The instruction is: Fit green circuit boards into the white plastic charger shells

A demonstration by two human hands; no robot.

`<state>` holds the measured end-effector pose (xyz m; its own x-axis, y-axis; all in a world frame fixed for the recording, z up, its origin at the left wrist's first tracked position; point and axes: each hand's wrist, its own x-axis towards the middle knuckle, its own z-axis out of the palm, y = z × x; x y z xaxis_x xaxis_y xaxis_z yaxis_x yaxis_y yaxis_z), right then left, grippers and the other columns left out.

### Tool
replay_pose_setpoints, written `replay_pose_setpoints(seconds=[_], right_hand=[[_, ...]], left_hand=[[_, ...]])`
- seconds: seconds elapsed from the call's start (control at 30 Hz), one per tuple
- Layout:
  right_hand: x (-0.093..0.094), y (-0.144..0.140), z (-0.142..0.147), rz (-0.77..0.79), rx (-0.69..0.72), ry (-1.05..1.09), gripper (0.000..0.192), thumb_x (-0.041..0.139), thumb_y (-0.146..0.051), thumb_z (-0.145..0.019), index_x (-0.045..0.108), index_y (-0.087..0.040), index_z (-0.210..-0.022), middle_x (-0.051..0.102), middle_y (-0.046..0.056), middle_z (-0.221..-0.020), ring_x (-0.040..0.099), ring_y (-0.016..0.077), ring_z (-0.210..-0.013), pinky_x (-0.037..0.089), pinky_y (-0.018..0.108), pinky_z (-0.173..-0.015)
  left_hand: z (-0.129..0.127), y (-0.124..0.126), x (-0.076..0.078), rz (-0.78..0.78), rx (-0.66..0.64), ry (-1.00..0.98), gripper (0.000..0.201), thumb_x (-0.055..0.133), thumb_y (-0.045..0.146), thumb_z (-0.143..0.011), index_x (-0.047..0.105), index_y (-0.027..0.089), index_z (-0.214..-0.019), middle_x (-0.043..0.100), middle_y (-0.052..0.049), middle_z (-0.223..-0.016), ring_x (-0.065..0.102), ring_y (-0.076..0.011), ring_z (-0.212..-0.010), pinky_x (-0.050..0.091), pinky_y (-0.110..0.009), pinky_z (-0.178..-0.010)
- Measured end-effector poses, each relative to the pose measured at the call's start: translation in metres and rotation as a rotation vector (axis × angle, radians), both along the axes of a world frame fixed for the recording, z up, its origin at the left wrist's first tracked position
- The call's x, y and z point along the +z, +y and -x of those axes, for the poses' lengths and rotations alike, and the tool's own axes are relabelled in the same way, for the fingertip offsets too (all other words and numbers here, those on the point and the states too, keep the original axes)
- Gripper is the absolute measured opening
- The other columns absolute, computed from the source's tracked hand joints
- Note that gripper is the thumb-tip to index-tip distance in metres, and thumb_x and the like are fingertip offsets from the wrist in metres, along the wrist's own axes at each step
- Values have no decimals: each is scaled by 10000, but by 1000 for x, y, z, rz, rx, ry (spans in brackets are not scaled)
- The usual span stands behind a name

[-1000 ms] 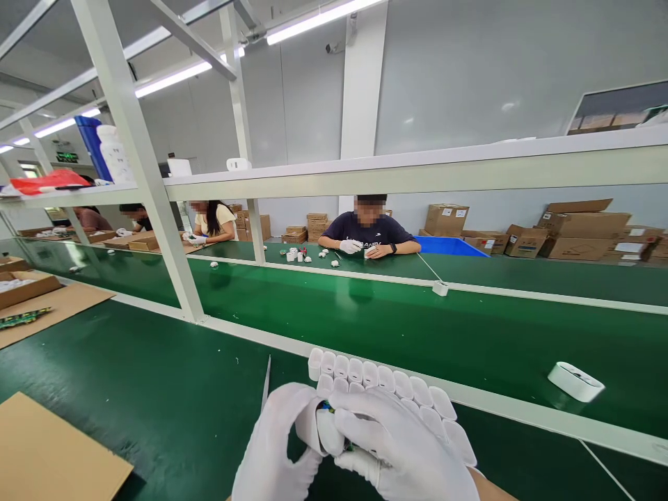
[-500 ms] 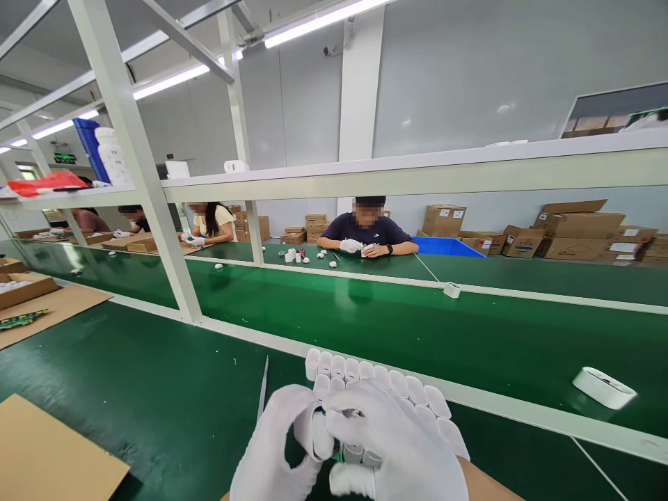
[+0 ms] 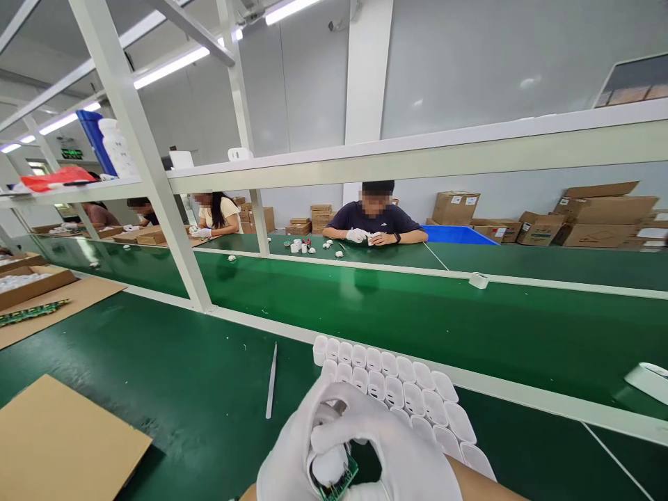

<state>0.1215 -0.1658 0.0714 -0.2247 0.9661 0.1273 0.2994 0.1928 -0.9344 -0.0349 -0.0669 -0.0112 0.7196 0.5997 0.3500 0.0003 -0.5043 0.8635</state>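
Note:
Close together at the bottom centre are my two white-gloved hands. My left hand point(image 3: 289, 449) is closed round a small green circuit board point(image 3: 342, 483) with a rounded white part point(image 3: 330, 465) against it. My right hand point(image 3: 410, 442) reaches over from the right, its fingertips on the white part and its thumb near the board's edge. Gloved fingers hide much of both pieces. Just beyond my hands, rows of white open-topped plastic casings point(image 3: 394, 393) stand on the green table, partly covered by my right hand. Tweezers point(image 3: 272, 383) lie left of them.
A cardboard sheet point(image 3: 67, 445) lies at lower left, with circuit boards point(image 3: 34, 313) farther back. A pale rail point(image 3: 501, 388) borders the green conveyor belt point(image 3: 396, 299), which carries a white casing point(image 3: 650, 381). Across it sits a co-worker point(image 3: 378, 216). A shelf post point(image 3: 151, 167) rises at left.
My hands have turned and drawn closer, showing more of the green board and white part. The view has shifted slightly. The casing on the belt appears farther right.

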Motion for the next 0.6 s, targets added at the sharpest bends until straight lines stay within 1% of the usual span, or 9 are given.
replay_pose_setpoints(seconds=[0.1, 0.2, 0.3, 0.37, 0.4, 0.43, 0.5, 0.53, 0.6], right_hand=[[0, 8, 6, -83, 45, 84, 710, 610, -820, -622, 755, -216, -965, 642, 90, -1005, 592, 268, -1046, 487, 374, -973], [-13, 14, 6, -113, 21, 131, 624, 646, -766, -651, 770, -203, -889, 628, 90, -1014, 586, 256, -1036, 461, 390, -1000], [-24, 13, 5, -41, -6, 211, 561, 703, -700, -654, 771, -187, -869, 623, 79, -954, 609, 210, -897, 493, 375, -948], [-26, 10, 5, 30, 12, 251, 543, 738, -662, -645, 767, -178, -890, 616, 70, -929, 609, 189, -826, 520, 365, -898], [-26, 8, 5, 63, 13, 253, 520, 750, -635, -654, 764, -180, -906, 615, 69, -934, 610, 190, -832, 526, 365, -888], [-26, 7, 5, 87, -2, 241, 485, 762, -594, -671, 759, -185, -932, 614, 70, -963, 612, 199, -869, 522, 369, -900], [-26, 5, 4, 116, -75, 196, 456, 792, -465, -691, 725, -208, -1061, 597, 76, -1097, 595, 225, -999, 479, 391, -974], [-26, 5, 4, 132, -116, 177, 515, 809, -382, -677, 685, -223, -1150, 571, 77, -1183, 575, 238, -1063, 451, 402, -1010], [-29, 6, 3, 176, -164, 173, 736, 802, -222, -629, 557, -243, -1323, 499, 79, -1324, 535, 251, -1153, 416, 402, -1047]], left_hand=[[3, 2, -6, 70, -10, 0, 344, 555, 398, -930, 574, 217, -1222, 604, -93, -1220, 614, -222, -1020, 544, -423, -860], [2, 8, -20, 141, -14, 5, 500, 613, 389, -882, 495, 250, -1348, 683, -67, -1044, 660, -224, -907, 554, -414, -832], [-2, 16, -34, 222, -21, 10, 680, 641, 339, -833, 375, 273, -1455, 697, -18, -807, 679, -213, -752, 559, -372, -796], [-4, 19, -39, 254, -28, 7, 747, 653, 323, -803, 338, 258, -1477, 693, -16, -794, 681, -217, -757, 550, -357, -808], [-5, 20, -41, 260, -32, 4, 765, 658, 323, -791, 333, 252, -1480, 695, -23, -817, 680, -224, -789, 544, -355, -823], [-6, 20, -41, 262, -37, -1, 776, 663, 326, -782, 332, 248, -1480, 694, -29, -833, 676, -230, -816, 538, -354, -834], [-7, 17, -41, 261, -55, -6, 814, 694, 327, -743, 344, 246, -1473, 685, -31, -830, 665, -238, -829, 533, -353, -839], [-8, 15, -41, 258, -64, -7, 841, 713, 320, -717, 347, 248, -1470, 677, -28, -821, 660, -239, -818, 533, -352, -832], [-10, 11, -41, 250, -73, -10, 878, 737, 298, -676, 349, 257, -1462, 666, -26, -830, 649, -238, -812, 531, -352, -829]])
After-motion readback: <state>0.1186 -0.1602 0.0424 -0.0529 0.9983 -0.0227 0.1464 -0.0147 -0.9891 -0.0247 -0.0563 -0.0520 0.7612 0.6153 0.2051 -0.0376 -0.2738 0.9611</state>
